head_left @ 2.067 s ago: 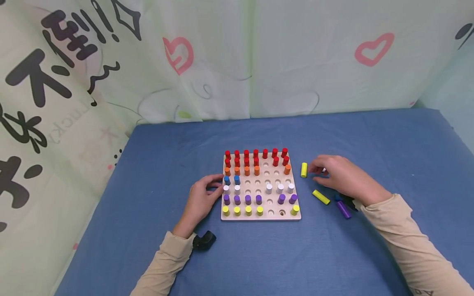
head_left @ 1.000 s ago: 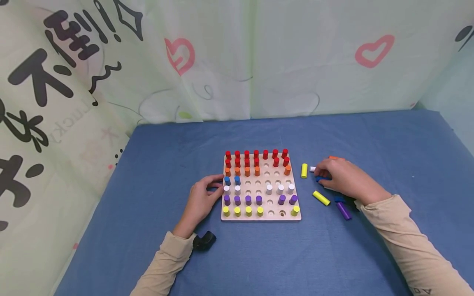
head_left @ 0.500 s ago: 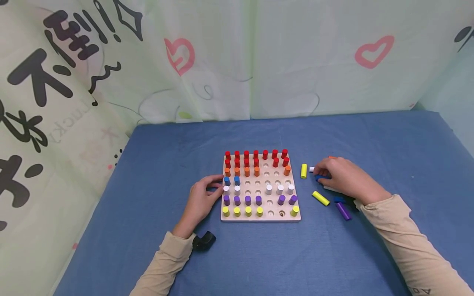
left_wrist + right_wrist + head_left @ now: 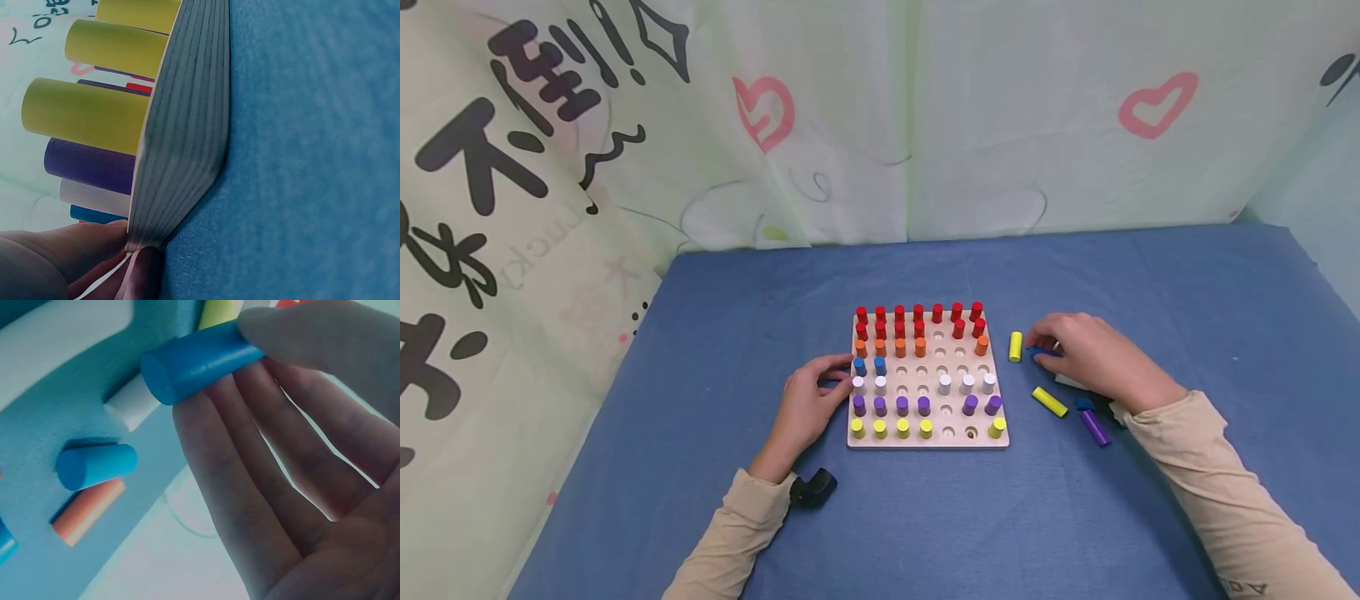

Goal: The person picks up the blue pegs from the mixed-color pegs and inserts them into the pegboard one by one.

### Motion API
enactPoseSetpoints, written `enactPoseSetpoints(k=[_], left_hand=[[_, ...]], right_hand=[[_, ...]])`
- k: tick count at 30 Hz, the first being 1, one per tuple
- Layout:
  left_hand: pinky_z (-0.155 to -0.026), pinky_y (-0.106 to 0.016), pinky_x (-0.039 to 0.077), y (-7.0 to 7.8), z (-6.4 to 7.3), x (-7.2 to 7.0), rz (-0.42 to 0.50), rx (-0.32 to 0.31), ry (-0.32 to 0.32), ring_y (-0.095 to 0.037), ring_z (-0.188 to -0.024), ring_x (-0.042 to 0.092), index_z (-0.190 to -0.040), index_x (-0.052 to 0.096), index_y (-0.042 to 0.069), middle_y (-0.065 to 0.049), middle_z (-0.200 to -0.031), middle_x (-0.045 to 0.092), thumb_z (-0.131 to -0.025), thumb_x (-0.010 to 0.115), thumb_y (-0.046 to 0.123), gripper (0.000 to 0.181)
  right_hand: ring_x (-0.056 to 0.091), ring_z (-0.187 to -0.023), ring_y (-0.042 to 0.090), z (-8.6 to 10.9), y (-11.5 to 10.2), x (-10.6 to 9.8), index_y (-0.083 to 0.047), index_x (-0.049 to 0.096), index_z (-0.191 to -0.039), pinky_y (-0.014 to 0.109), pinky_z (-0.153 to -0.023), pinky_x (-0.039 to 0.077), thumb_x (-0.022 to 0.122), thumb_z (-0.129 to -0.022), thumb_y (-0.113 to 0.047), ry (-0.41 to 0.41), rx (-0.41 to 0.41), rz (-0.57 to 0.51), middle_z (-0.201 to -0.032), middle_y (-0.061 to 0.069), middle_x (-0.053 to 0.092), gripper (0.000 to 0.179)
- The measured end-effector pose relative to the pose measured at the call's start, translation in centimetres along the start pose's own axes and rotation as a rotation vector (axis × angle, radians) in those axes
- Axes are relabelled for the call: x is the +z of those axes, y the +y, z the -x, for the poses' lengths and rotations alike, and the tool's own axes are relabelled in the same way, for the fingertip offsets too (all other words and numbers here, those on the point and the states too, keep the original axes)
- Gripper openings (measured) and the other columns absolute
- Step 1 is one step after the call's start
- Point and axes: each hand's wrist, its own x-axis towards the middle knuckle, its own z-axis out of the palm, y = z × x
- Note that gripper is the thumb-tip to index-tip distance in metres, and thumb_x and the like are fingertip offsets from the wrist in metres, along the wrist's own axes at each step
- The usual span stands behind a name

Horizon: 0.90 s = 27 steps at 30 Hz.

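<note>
A wooden pegboard [image 4: 891,443] with rows of red, orange, blue, white, purple and yellow pegs lies in the middle of the table. My left hand [image 4: 805,402] holds its left edge, thumb and fingers at the rim in the left wrist view. To the right of the board, my right hand [image 4: 1093,358] pinches a blue peg [image 4: 203,361] between thumb and fingertips, the peg's far end pointing out past them. A yellow peg [image 4: 1016,347] stands just left of these fingertips, and another yellow peg [image 4: 1049,402] lies nearer the front.
Loose on the cloth near the right hand are a purple peg [image 4: 1095,427], a white peg [image 4: 131,406], a second blue peg [image 4: 97,465] and an orange peg [image 4: 89,511]. A printed curtain [image 4: 985,150] hangs behind the blue-covered table [image 4: 760,300].
My right hand shifted right among the loose pegs, took hold of the blue peg, then moved slightly back and left with it. My left hand stayed at the board's edge.
</note>
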Motion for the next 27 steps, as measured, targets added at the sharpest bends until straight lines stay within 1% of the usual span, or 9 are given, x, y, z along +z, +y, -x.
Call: enactPoseSetpoints(k=[8, 10, 16, 24, 27], left_hand=[[-0.088, -0.036, 0.058, 0.1, 0.0, -0.1, 0.000, -0.010, -0.001, -0.020, -0.104, 0.065, -0.131, 0.064, 0.010, -0.008, -0.122, 0.066, -0.093, 0.070, 0.012, 0.038], [-0.087, -0.036, 0.058, 0.1, 0.0, -0.1, 0.000, -0.001, -0.002, -0.021, -0.104, 0.065, -0.131, 0.064, 0.010, -0.009, -0.123, 0.066, -0.093, 0.069, 0.011, 0.038], [-0.087, -0.036, 0.058, 0.0, 0.0, -0.1, 0.001, 0.006, -0.004, -0.021, -0.104, 0.065, -0.131, 0.064, 0.009, -0.009, -0.123, 0.066, -0.093, 0.069, 0.011, 0.038], [-0.087, -0.036, 0.058, 0.1, 0.0, -0.2, 0.000, -0.001, -0.006, -0.020, -0.104, 0.065, -0.131, 0.064, 0.010, -0.008, -0.122, 0.066, -0.093, 0.069, 0.012, 0.038], [-0.087, -0.036, 0.058, 0.1, 0.0, -0.2, 0.000, 0.005, -0.005, -0.021, -0.104, 0.065, -0.131, 0.064, 0.009, -0.009, -0.122, 0.066, -0.093, 0.070, 0.011, 0.038]], right_hand=[[0.067, -0.088, 0.025, -0.2, -1.0, -0.6, 0.001, 0.073, -0.104, 0.045, -0.079, 0.058, 0.076, -0.082, -0.001, 0.003, -0.004, -0.004, -0.098, 0.011, 0.070, 0.022], [0.067, -0.088, 0.024, -0.3, -1.2, -0.7, 0.000, 0.073, -0.104, 0.045, -0.078, 0.058, 0.076, -0.083, -0.001, 0.000, -0.005, -0.002, -0.098, 0.011, 0.069, 0.022], [0.067, -0.088, 0.024, -0.4, -1.6, -0.9, -0.001, 0.074, -0.104, 0.044, -0.077, 0.058, 0.075, -0.083, -0.001, 0.003, -0.010, -0.015, -0.097, 0.009, 0.069, 0.020], [0.067, -0.086, 0.023, -0.8, -2.1, -1.1, -0.001, 0.073, -0.100, 0.043, -0.076, 0.058, 0.074, -0.084, 0.001, 0.033, -0.041, -0.030, -0.095, 0.008, 0.068, 0.016], [0.067, -0.086, 0.023, -0.9, -2.3, -1.2, -0.001, 0.073, -0.099, 0.042, -0.075, 0.058, 0.073, -0.084, 0.001, 0.037, -0.051, -0.037, -0.094, 0.008, 0.067, 0.015]])
